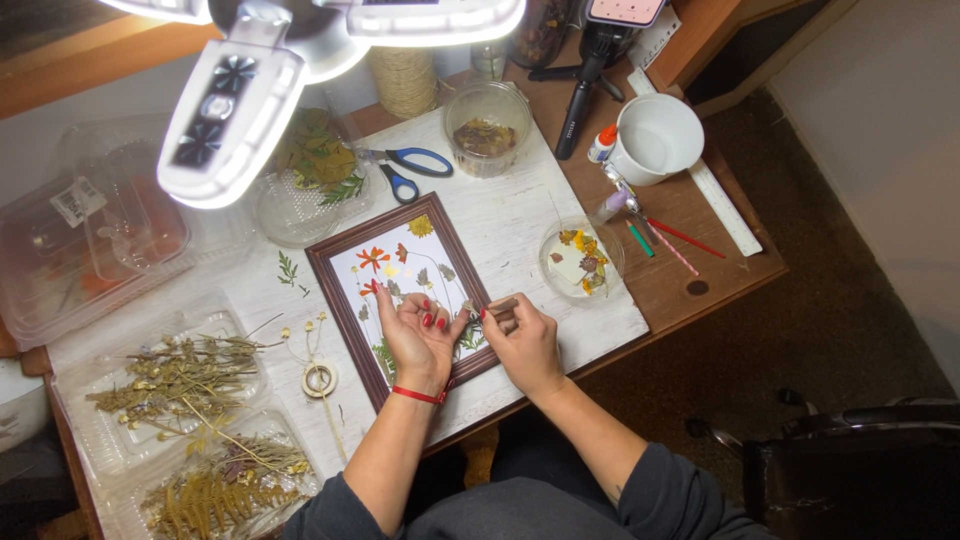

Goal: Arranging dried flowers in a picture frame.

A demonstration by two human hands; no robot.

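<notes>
A brown picture frame [330, 262] lies on the white table cover, holding a white sheet with pressed orange, yellow and green flowers. My left hand [418, 335], with red nails and a red wrist string, rests palm up on the frame's lower part, fingers curled. My right hand [523, 340] sits at the frame's lower right corner and pinches a thin brown stick-like tool [503, 305] pointing toward the left hand. What lies between the fingertips is too small to tell.
A small dish of pressed petals [581, 262], blue scissors [413, 167], a white cup [655, 138], a glue bottle [601, 143], pencils [672, 240] and a ruler [728, 208] lie to the right. Clear trays of dried plants [190, 385] fill the left. A ring lamp [235, 105] hangs overhead.
</notes>
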